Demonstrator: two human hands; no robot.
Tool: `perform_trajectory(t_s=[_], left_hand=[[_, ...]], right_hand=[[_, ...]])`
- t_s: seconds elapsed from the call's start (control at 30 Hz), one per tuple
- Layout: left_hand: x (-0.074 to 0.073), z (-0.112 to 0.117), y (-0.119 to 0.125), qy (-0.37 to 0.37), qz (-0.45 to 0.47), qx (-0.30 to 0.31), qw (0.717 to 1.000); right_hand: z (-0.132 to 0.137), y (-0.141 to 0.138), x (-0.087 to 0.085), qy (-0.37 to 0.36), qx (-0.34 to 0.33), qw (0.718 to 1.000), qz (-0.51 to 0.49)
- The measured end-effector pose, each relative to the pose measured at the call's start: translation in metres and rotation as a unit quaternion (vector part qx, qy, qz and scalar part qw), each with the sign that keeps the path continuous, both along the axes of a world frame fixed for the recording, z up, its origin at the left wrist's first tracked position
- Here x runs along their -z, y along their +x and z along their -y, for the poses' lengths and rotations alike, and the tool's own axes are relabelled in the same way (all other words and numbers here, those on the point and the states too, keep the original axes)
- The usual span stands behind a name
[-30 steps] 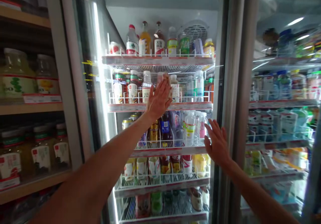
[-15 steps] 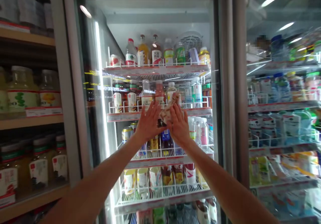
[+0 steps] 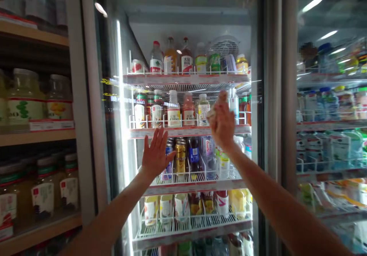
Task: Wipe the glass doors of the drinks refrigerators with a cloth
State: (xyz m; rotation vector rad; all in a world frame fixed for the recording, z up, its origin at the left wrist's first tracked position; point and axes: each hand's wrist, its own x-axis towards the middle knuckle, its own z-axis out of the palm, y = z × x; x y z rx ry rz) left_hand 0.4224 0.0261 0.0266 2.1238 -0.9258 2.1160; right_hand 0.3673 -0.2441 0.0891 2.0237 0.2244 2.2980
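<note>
- Your left hand (image 3: 156, 154) is flat on the tall glass door (image 3: 183, 23) of the lit drinks fridge, palm to the pane, level with the shelf of cans.
- Its fingers (image 3: 157, 135) are spread wide and point up, and they pinch nothing.
- Your right hand (image 3: 223, 125) is higher and further right, in front of the red-edged wire shelf (image 3: 172, 132), with its back turned to you.
- The fingers there are curled and pressed together around a pale crumpled cloth (image 3: 212, 113), which pokes out at the left of the hand and is held up at the glass.
- You cannot tell from here how much of the cloth is actually touching the pane.
- The two hands are apart, the left one low and the right one high.
- Behind the glass, just beside your left hand, stands a gold drinks can (image 3: 180, 156), with a dark blue bottle (image 3: 194, 153) next to it.
- A pink-filled plastic bottle (image 3: 188, 110) stands upright on the shelf above, to the left of the cloth.
- Off to your left a wooden shelf (image 3: 37, 136) carries big pale jars (image 3: 24, 95).
- To your right is the neighbouring fridge door (image 3: 329, 19), with ceiling lights reflected in its glass.
</note>
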Motion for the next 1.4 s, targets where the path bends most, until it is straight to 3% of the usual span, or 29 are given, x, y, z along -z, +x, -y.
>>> perform_trajectory(t_s=[0.07, 0.1, 0.13, 0.27, 0.33, 0.37, 0.43, 0.5, 0.53, 0.63, 0.7, 0.83, 0.9, 0.93, 1.07, 1.13, 1.2, 1.27, 1.33, 1.4], left_hand=[[0.001, 0.0, -0.001, -0.001, 0.005, 0.007, 1.0], [0.001, 0.0, -0.001, -0.003, 0.005, 0.008, 1.0], [0.001, 0.0, -0.001, -0.005, 0.003, 0.009, 1.0], [-0.001, 0.003, 0.0, -0.006, -0.002, 0.016, 1.0], [-0.001, 0.004, 0.001, -0.008, -0.003, 0.02, 1.0], [0.002, 0.004, 0.0, -0.01, -0.006, 0.02, 1.0], [0.013, 0.001, -0.003, 0.0, -0.015, 0.018, 1.0], [0.032, -0.004, -0.007, 0.033, -0.03, 0.019, 0.999], [0.044, -0.007, -0.01, 0.05, -0.041, 0.02, 0.998], [0.076, -0.013, -0.016, 0.06, -0.07, 0.023, 0.995], [0.089, -0.012, -0.018, 0.035, -0.078, 0.023, 0.996], [0.1, -0.007, -0.02, 0.03, -0.084, 0.031, 0.996], [0.104, -0.007, -0.02, 0.047, -0.084, 0.038, 0.995], [0.105, -0.008, -0.02, 0.05, -0.082, 0.038, 0.995], [0.11, -0.007, -0.019, 0.041, -0.076, 0.035, 0.996], [0.111, -0.006, -0.019, 0.036, -0.079, 0.037, 0.996], [0.113, -0.006, -0.019, 0.027, -0.081, 0.041, 0.996], [0.116, -0.006, -0.02, 0.018, -0.079, 0.046, 0.996], [0.122, -0.006, -0.021, 0.014, -0.077, 0.049, 0.996], [0.127, -0.005, -0.022, 0.013, -0.082, 0.049, 0.995]], right_hand=[[-0.015, 0.001, 0.012, -0.084, 0.007, 0.994, -0.064], [-0.011, -0.001, 0.016, -0.092, 0.011, 0.993, -0.077], [0.001, -0.004, 0.019, -0.07, 0.015, 0.995, -0.072], [0.049, -0.015, 0.025, 0.155, 0.018, 0.987, 0.048], [0.036, -0.016, 0.038, 0.139, 0.008, 0.99, 0.038], [0.022, -0.016, 0.049, 0.091, 0.003, 0.996, 0.009], [-0.002, -0.018, 0.073, -0.033, 0.004, 0.997, -0.073], [-0.003, -0.024, 0.094, -0.091, 0.019, 0.989, -0.116], [0.007, -0.027, 0.101, -0.069, 0.03, 0.991, -0.106], [0.041, -0.032, 0.114, 0.131, 0.056, 0.99, -0.016], [0.038, -0.029, 0.123, 0.165, 0.036, 0.986, 0.002], [-0.008, -0.026, 0.153, -0.046, -0.014, 0.992, -0.117], [-0.009, -0.031, 0.166, -0.096, 0.005, 0.985, -0.145], [-0.002, -0.035, 0.17, -0.072, 0.022, 0.989, -0.128], [0.014, -0.038, 0.18, 0.138, 0.053, 0.989, -0.011], [-0.002, -0.034, 0.189, 0.112, 0.027, 0.992, -0.047], [-0.016, -0.033, 0.199, 0.003, 0.007, 0.99, -0.141], [-0.011, -0.037, 0.208, -0.061, 0.019, 0.98, -0.186], [0.011, -0.044, 0.212, -0.004, 0.051, 0.989, -0.135], [0.028, -0.047, 0.214, 0.115, 0.071, 0.989, -0.058]])
